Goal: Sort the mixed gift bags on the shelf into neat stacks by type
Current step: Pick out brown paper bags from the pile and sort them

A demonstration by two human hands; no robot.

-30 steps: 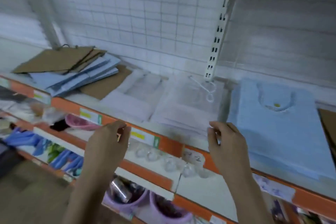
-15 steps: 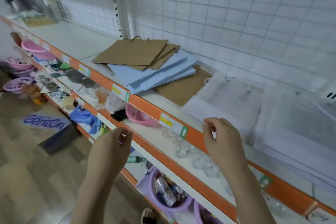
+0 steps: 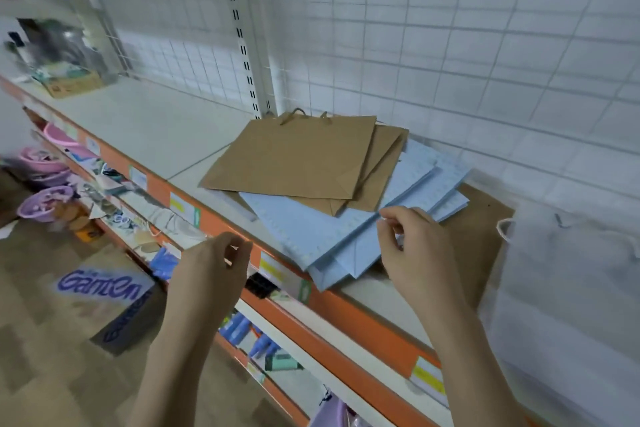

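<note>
Since the earlier frames the view is being swung leftward along the shelf (image 3: pixel 166 135), so that the mixed pile of gift bags is now being brought to the centre while the translucent white bags (image 3: pixel 568 288) are being pushed to the right edge. The hands are being carried along with it and are being raised toward the pile.

Brown kraft paper bags (image 3: pixel 298 163) are being seen lying askew on top, their twisted handles pointing to the far side, with light blue bags (image 3: pixel 346 236) fanned out beneath them and overhanging the near orange shelf edge (image 3: pixel 346 319). Another brown bag (image 3: pixel 481 229) is being partly covered at the right of the pile.

The right hand (image 3: pixel 415 253) is being held over the near right part of the blue bags, fingers curled with thumb and forefinger close together; nothing is being clearly gripped, and contact with the bags cannot be told. The left hand (image 3: pixel 211 267) is being held in front of the shelf edge, fingers loosely curled and holding nothing.

The sorting is being judged as barely begun on this pile. If the brown bags are being pulled off carelessly, the overhanging blue bags could be dragged over the edge to the floor, since the slick paper layers are resting loosely on one another.
</note>
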